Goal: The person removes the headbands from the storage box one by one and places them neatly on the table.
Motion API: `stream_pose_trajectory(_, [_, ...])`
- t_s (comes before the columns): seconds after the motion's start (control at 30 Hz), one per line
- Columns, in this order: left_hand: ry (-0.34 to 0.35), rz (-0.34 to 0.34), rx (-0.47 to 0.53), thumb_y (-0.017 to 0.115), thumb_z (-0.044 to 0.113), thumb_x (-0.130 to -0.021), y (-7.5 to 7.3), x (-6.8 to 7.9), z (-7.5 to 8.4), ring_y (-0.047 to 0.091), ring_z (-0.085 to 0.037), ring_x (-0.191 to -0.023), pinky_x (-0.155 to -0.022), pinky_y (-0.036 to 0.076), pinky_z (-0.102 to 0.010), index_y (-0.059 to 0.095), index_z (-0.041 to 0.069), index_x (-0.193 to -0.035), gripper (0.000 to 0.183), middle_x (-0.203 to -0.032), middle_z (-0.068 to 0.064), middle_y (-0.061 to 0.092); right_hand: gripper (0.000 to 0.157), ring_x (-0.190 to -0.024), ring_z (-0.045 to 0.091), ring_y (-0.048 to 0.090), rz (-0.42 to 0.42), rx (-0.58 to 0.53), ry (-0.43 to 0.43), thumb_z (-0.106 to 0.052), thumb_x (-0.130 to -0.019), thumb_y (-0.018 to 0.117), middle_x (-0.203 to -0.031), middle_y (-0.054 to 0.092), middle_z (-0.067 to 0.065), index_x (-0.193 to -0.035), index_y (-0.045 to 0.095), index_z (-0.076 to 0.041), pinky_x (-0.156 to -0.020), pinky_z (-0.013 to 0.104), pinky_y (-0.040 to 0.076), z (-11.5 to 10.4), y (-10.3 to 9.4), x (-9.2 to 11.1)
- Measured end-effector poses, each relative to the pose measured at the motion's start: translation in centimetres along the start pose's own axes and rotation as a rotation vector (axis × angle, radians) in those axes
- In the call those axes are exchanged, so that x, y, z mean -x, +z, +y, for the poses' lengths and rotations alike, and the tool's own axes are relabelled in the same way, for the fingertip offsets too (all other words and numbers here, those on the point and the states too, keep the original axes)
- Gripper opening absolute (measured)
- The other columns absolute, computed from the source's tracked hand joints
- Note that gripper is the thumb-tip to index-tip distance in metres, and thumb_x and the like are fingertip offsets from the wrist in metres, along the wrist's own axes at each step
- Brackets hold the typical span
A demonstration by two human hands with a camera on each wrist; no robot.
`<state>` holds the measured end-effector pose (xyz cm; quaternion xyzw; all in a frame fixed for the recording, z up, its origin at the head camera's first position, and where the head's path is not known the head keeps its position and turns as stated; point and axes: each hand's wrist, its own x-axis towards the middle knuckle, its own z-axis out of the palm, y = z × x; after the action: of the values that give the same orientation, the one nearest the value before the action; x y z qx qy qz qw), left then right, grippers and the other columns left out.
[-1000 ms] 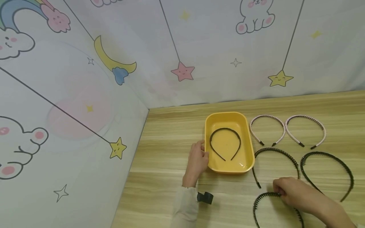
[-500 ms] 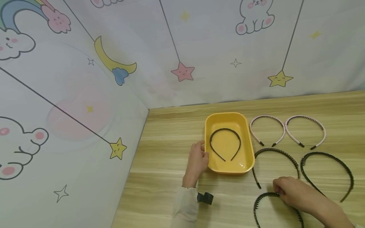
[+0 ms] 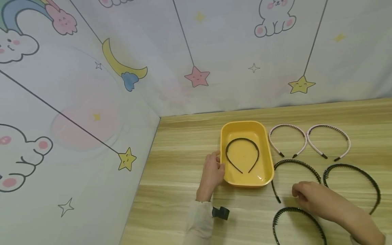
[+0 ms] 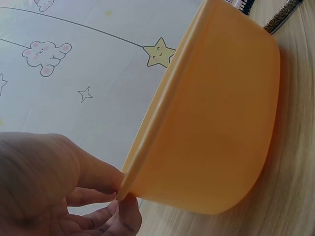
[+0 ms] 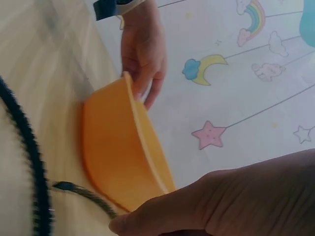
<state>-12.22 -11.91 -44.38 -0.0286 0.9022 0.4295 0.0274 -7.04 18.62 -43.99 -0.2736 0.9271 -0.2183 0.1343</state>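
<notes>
My left hand (image 3: 212, 172) pinches the left rim of a yellow plastic box (image 4: 211, 118), thumb on one side and fingertips on the other. Inside the box lies a thin black headband (image 3: 242, 139). Over the table, my right hand (image 3: 316, 199) has its fingers loosely bent, and nothing shows held in them. It overlaps the right end of a brown-patterned headband (image 3: 292, 160), hiding that part. Just below it lies a black toothed headband (image 3: 289, 209), cut off by the frame's bottom edge. Another black headband (image 3: 346, 165) is partly behind my right wrist.
Two pink headbands, a left one (image 3: 287, 125) and a right one (image 3: 329, 126), lie side by side behind the dark ones. A black strap (image 3: 221, 213) sticks out at my left wrist. The printed wall cloth (image 3: 232, 98) borders the wooden table's back and left edges.
My right hand has moved slightly up and away from the lower black headband, whose top now shows uncovered. My left hand and the box have stayed in place.
</notes>
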Motion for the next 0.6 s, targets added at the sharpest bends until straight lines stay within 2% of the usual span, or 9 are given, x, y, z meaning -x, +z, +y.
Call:
stream_pose_trajectory(0.13, [0.000,-0.001,0.003,0.056,0.003,-0.092,-0.1,0.1,0.1,0.050,-0.013,-0.078,-0.066,0.045,-0.023,0.046,0.000,-0.137,0.046,-0.102,-0.009,0.051,0.012,-0.071,0.002,0.052,0.014,0.015,0.008,-0.007,-0.080,0.071,-0.079,0.059,-0.008,-0.090,0.065,-0.011,-0.060,0.025,0.047,-0.5,-2.2,-1.2])
stream_pose_trajectory(0.37, [0.010,0.006,-0.013,0.057,0.003,-0.091,0.0,0.0,0.0,0.050,-0.012,-0.078,-0.067,0.045,-0.023,0.048,0.000,-0.136,0.045,-0.101,-0.008,0.052,0.014,-0.079,0.014,0.060,0.145,0.063,-0.057,-0.009,-0.083,0.070,-0.089,0.066,0.000,-0.096,0.066,-0.007,-0.068,0.034,0.052,-1.5,-5.3,-4.3])
stream_pose_trajectory(0.6, [0.017,0.010,-0.021,0.058,0.003,-0.091,0.0,0.0,0.0,0.050,-0.013,-0.078,-0.067,0.045,-0.024,0.048,0.000,-0.135,0.045,-0.100,-0.008,0.052,0.022,-0.085,0.026,0.062,0.183,0.027,-0.062,-0.007,-0.084,0.068,-0.096,0.065,0.014,-0.104,0.064,0.002,-0.074,0.043,0.052,-2.1,-6.1,-8.3])
